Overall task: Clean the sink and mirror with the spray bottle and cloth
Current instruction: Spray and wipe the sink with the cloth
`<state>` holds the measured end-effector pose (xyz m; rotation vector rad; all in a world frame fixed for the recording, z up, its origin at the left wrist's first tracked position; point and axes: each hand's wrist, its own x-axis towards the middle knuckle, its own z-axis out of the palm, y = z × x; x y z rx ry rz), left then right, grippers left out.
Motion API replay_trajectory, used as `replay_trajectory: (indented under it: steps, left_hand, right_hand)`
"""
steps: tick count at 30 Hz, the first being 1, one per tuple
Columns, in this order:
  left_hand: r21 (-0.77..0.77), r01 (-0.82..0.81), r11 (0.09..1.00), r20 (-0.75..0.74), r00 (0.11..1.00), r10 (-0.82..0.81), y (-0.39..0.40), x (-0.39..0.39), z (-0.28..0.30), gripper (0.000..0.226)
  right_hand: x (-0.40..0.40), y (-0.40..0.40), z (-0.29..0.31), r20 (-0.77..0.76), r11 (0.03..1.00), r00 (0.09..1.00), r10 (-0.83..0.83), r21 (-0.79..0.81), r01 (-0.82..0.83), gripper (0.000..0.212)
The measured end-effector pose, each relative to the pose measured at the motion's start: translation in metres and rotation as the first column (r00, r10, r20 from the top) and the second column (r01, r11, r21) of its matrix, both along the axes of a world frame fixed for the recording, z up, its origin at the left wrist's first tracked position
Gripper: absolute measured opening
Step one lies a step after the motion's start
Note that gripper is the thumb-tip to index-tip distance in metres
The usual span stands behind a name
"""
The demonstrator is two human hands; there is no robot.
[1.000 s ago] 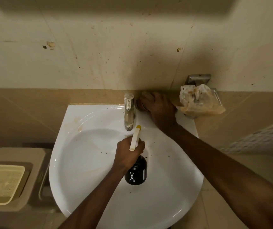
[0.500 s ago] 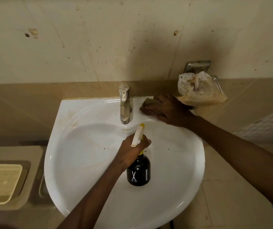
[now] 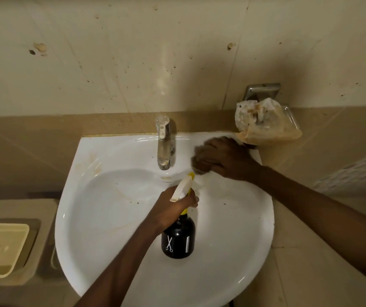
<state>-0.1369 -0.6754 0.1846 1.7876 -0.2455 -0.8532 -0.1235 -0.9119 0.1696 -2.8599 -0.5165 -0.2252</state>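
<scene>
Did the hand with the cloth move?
Yes. The right hand has slid the cloth from behind the tap toward the basin, along the sink ledge right of it.

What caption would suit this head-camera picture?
Right hand wipes the white sink's rim with a cloth while left hand grips a black spray bottle.

Spray bottle in left hand over sink

We're in a small, well-worn bathroom: a white ceramic wall sink with a chrome tap, stained beige tiled walls, a metal soap holder on the wall, and a toilet cistern alongside.
</scene>
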Motion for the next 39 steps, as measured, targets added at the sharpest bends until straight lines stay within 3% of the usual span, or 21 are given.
replay_trajectory:
  steps: [4,9,12,16,21,25,28,32,36,39]
  left_hand:
    - [0.037,-0.001,0.999,0.052,0.999,-0.001,0.004,0.001,-0.005,0.043]
    - [0.085,-0.084,0.993,0.043,0.996,0.081,0.003,0.003,-0.010,0.022]
    - [0.045,-0.007,0.999,0.002,1.000,0.007,0.003,-0.001,-0.008,0.034]
    - [0.098,0.062,0.993,0.003,0.998,-0.062,-0.002,-0.009,-0.009,0.023]
    - [0.076,0.334,0.940,-0.061,0.942,-0.330,-0.006,-0.003,-0.003,0.024]
    - [0.102,0.306,0.946,0.020,0.951,-0.310,-0.019,-0.007,-0.002,0.011]
    - [0.114,0.282,0.953,0.015,0.958,-0.286,-0.031,-0.009,-0.001,0.018]
    - [0.094,0.392,0.915,-0.044,0.920,-0.390,-0.042,-0.013,-0.002,0.014]
    - [0.145,0.332,0.932,0.032,0.940,-0.340,-0.049,-0.020,-0.004,0.015]
    - [0.118,0.401,0.908,0.025,0.913,-0.406,-0.046,-0.022,-0.004,0.020]
  right_hand:
    - [0.058,0.038,0.001,-0.003,0.996,0.996,-0.085,0.017,0.086,0.038]
    - [0.021,-0.012,-0.003,-0.005,0.989,0.989,0.150,0.004,-0.150,0.029]
    - [0.029,-0.011,-0.006,0.014,0.995,0.996,0.084,-0.061,-0.083,0.033]
    - [0.058,0.032,0.002,0.033,0.995,0.999,0.017,-0.097,-0.014,0.049]
    - [0.021,-0.015,-0.001,-0.054,0.994,0.995,0.081,-0.064,-0.084,0.040]
    - [0.011,-0.027,-0.007,-0.124,0.993,0.992,0.037,-0.105,-0.050,0.041]
    - [0.030,-0.019,-0.007,-0.054,0.992,0.998,0.019,-0.120,-0.025,0.040]
    - [0.038,-0.021,-0.009,-0.065,0.989,0.997,0.038,-0.137,-0.047,0.040]
    - [0.038,-0.023,-0.009,-0.079,0.995,0.996,0.041,-0.093,-0.048,0.040]
    - [0.038,-0.022,-0.009,-0.063,0.995,0.997,0.036,-0.092,-0.042,0.040]
